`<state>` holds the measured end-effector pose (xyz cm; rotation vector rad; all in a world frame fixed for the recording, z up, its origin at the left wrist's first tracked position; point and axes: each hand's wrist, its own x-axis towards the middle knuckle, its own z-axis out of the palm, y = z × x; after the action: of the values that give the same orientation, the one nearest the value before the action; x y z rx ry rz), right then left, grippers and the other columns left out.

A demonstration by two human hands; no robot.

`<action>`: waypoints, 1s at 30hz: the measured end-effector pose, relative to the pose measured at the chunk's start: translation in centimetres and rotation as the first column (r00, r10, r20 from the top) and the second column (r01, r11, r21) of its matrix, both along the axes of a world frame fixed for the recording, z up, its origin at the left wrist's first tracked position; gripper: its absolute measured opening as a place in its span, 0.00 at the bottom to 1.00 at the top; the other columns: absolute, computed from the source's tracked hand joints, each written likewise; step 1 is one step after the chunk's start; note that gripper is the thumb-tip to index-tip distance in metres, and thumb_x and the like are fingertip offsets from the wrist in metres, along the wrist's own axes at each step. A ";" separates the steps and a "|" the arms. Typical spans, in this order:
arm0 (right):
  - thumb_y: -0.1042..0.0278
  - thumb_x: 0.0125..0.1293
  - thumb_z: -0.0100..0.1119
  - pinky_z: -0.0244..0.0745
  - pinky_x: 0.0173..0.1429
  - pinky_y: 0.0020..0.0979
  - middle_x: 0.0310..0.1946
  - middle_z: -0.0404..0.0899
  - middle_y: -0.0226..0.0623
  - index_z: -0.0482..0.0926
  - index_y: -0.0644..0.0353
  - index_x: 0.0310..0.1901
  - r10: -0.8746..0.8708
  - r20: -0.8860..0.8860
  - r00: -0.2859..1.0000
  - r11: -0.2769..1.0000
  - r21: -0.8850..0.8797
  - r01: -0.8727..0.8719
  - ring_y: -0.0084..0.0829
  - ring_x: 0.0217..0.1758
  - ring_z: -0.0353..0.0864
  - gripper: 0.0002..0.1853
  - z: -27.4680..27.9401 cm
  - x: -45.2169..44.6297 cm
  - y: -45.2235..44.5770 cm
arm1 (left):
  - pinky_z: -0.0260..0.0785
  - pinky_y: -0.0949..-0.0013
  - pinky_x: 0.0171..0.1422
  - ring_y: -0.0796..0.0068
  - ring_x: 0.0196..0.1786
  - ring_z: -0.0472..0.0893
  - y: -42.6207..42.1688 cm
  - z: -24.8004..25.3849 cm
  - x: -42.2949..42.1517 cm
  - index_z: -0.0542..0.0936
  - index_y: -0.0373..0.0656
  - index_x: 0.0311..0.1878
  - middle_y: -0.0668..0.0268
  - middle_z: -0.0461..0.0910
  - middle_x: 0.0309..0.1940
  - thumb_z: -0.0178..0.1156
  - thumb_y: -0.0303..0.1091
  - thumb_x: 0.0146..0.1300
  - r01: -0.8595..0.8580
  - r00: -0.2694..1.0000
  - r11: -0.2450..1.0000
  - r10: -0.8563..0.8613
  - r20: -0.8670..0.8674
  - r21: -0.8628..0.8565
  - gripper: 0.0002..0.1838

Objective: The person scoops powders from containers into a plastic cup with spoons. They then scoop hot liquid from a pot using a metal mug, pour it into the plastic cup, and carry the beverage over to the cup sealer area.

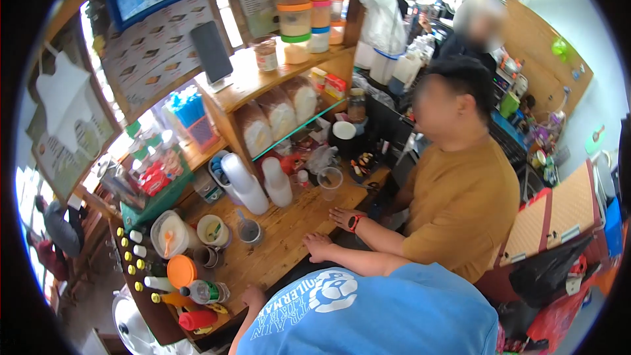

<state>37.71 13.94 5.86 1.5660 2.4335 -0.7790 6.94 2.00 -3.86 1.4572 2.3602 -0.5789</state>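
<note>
My right hand [319,248] rests on the front edge of the wooden counter [276,256], fingers spread, holding nothing. Lower down, my left hand [253,296] is at the same edge near a clear bottle [205,292]; its fingers are too small to make out. Beyond my hands stand a small cup with a spoon [250,231], stacked clear cups [244,184] and an empty-looking clear cup [330,182]. Next to my right hand lies a co-worker's hand [343,218] with a red-banded watch.
A co-worker in a brown shirt [460,200] stands close on the right. Left on the counter are a white tub [169,231], an orange lid [182,271] and a red bottle [197,319]. A shelf [246,92] holds stacked containers and a phone [211,52].
</note>
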 end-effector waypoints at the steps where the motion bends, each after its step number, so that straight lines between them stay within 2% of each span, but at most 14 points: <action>1: 0.62 0.52 0.67 0.63 0.74 0.51 0.71 0.63 0.46 0.69 0.61 0.66 0.035 0.001 0.999 0.999 0.004 -0.035 0.47 0.76 0.60 0.37 -0.3 -0.2 0.7 | 0.78 0.42 0.34 0.52 0.44 0.88 0.1 0.4 0.2 0.79 0.42 0.60 0.57 0.87 0.46 0.54 0.38 0.68 -0.035 0.999 0.999 0.035 0.001 0.004 0.20; 3: 0.59 0.54 0.67 0.69 0.67 0.50 0.63 0.70 0.47 0.72 0.60 0.62 0.011 -0.064 0.998 0.988 -0.151 -0.020 0.50 0.69 0.67 0.33 -2.3 -1.0 2.5 | 0.78 0.42 0.35 0.54 0.46 0.88 0.3 1.4 0.3 0.79 0.43 0.59 0.58 0.87 0.46 0.54 0.37 0.68 -0.058 0.998 0.998 0.059 0.029 -0.038 0.18; 4: 0.59 0.54 0.67 0.69 0.67 0.50 0.63 0.70 0.47 0.72 0.60 0.62 0.046 -0.063 0.997 0.988 -0.145 -0.055 0.50 0.69 0.67 0.33 -1.6 -1.3 2.9 | 0.78 0.42 0.35 0.54 0.46 0.88 0.5 1.5 0.1 0.79 0.43 0.59 0.58 0.87 0.46 0.54 0.37 0.68 -0.093 0.995 0.995 0.094 0.030 -0.032 0.18; 6: 0.58 0.55 0.66 0.69 0.65 0.49 0.61 0.72 0.49 0.74 0.61 0.59 0.004 -0.239 0.971 0.983 0.179 0.040 0.52 0.64 0.71 0.30 0.1 -1.6 2.5 | 0.77 0.42 0.34 0.55 0.45 0.88 0.3 0.7 0.0 0.80 0.43 0.56 0.59 0.87 0.46 0.55 0.37 0.68 -0.073 0.996 0.997 0.074 0.040 -0.029 0.17; 10: 0.59 0.54 0.67 0.68 0.67 0.50 0.61 0.71 0.49 0.73 0.62 0.60 0.016 -0.245 0.969 0.959 0.279 0.055 0.51 0.64 0.71 0.32 0.0 -2.1 1.3 | 0.76 0.42 0.34 0.57 0.43 0.88 -0.4 0.1 -0.2 0.80 0.43 0.54 0.59 0.88 0.43 0.55 0.37 0.68 -0.044 0.999 0.999 0.044 0.029 -0.009 0.16; 12: 0.59 0.53 0.67 0.67 0.67 0.51 0.60 0.72 0.49 0.73 0.61 0.61 0.052 0.008 0.999 0.990 0.130 -0.052 0.50 0.66 0.69 0.32 -0.8 -1.5 0.2 | 0.76 0.43 0.34 0.56 0.42 0.88 -0.1 1.4 0.3 0.81 0.43 0.53 0.59 0.88 0.41 0.56 0.38 0.67 -0.079 0.996 0.997 0.077 0.049 0.028 0.15; 16: 0.60 0.53 0.66 0.65 0.70 0.51 0.64 0.70 0.50 0.72 0.60 0.63 0.122 0.041 0.992 0.958 0.257 -0.128 0.49 0.70 0.66 0.34 -1.2 -0.8 -1.3 | 0.76 0.43 0.34 0.57 0.42 0.89 0.2 0.9 0.1 0.81 0.43 0.53 0.58 0.88 0.41 0.56 0.38 0.67 -0.027 0.999 0.999 0.026 0.018 0.031 0.15; 19: 0.59 0.54 0.67 0.64 0.72 0.48 0.69 0.65 0.49 0.70 0.58 0.67 0.067 0.017 0.998 0.988 0.141 -0.069 0.49 0.73 0.64 0.37 -0.7 -0.8 -0.1 | 0.79 0.42 0.38 0.52 0.50 0.86 0.1 1.5 0.4 0.84 0.41 0.51 0.56 0.86 0.49 0.53 0.41 0.70 -0.137 0.988 0.991 0.137 0.075 -0.004 0.17; 21: 0.59 0.54 0.66 0.59 0.76 0.50 0.72 0.61 0.53 0.68 0.60 0.68 0.056 -0.041 0.998 0.981 -0.185 -0.062 0.51 0.76 0.59 0.38 -0.7 -0.8 1.9 | 0.77 0.44 0.34 0.56 0.43 0.88 0.1 -1.6 -0.3 0.83 0.44 0.52 0.58 0.88 0.43 0.56 0.39 0.68 -0.134 0.990 0.991 0.135 -0.042 0.023 0.15; 22: 0.59 0.54 0.66 0.59 0.76 0.50 0.72 0.61 0.53 0.68 0.60 0.68 0.000 -0.030 1.000 0.984 -0.175 -0.005 0.51 0.76 0.59 0.38 -1.1 -0.4 1.6 | 0.78 0.44 0.34 0.55 0.44 0.88 0.2 -0.4 0.0 0.84 0.45 0.52 0.58 0.88 0.44 0.56 0.40 0.68 -0.077 0.997 0.997 0.077 -0.010 -0.018 0.15; 24: 0.60 0.52 0.67 0.58 0.76 0.52 0.69 0.64 0.53 0.69 0.60 0.67 -0.025 -0.138 0.990 0.947 0.315 0.068 0.52 0.74 0.61 0.38 -2.5 0.3 0.5 | 0.78 0.44 0.35 0.55 0.44 0.88 0.9 1.5 0.9 0.85 0.45 0.52 0.59 0.88 0.44 0.56 0.41 0.69 0.049 0.998 0.998 -0.047 0.029 -0.048 0.16; 26: 0.61 0.52 0.67 0.57 0.76 0.52 0.70 0.63 0.52 0.68 0.60 0.67 -0.079 -0.119 0.990 0.966 0.235 0.105 0.52 0.74 0.60 0.38 -1.6 1.4 0.3 | 0.79 0.42 0.37 0.54 0.46 0.88 0.5 2.3 0.8 0.86 0.44 0.51 0.58 0.87 0.47 0.55 0.43 0.70 0.028 0.998 1.000 -0.028 0.052 -0.001 0.17; 28: 0.62 0.52 0.66 0.56 0.76 0.53 0.70 0.62 0.51 0.68 0.60 0.67 -0.077 -0.124 0.989 0.989 0.118 0.092 0.52 0.75 0.59 0.38 -1.4 1.3 -0.1 | 0.79 0.42 0.37 0.55 0.49 0.87 0.6 2.1 0.4 0.84 0.42 0.55 0.56 0.86 0.49 0.54 0.44 0.71 0.043 0.998 0.997 -0.041 0.038 -0.071 0.19; 30: 0.61 0.53 0.67 0.52 0.78 0.53 0.74 0.57 0.50 0.64 0.59 0.71 0.012 -0.025 1.000 0.988 0.157 -0.008 0.51 0.78 0.54 0.41 -2.4 2.0 -0.6 | 0.79 0.43 0.36 0.54 0.50 0.87 0.8 0.2 -0.2 0.81 0.41 0.59 0.55 0.85 0.50 0.54 0.43 0.70 -0.071 0.997 0.989 0.073 0.009 -0.133 0.21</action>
<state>39.69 13.32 3.43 1.6045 2.5758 -0.6235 6.78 2.79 -3.65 1.3092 2.3054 -0.6904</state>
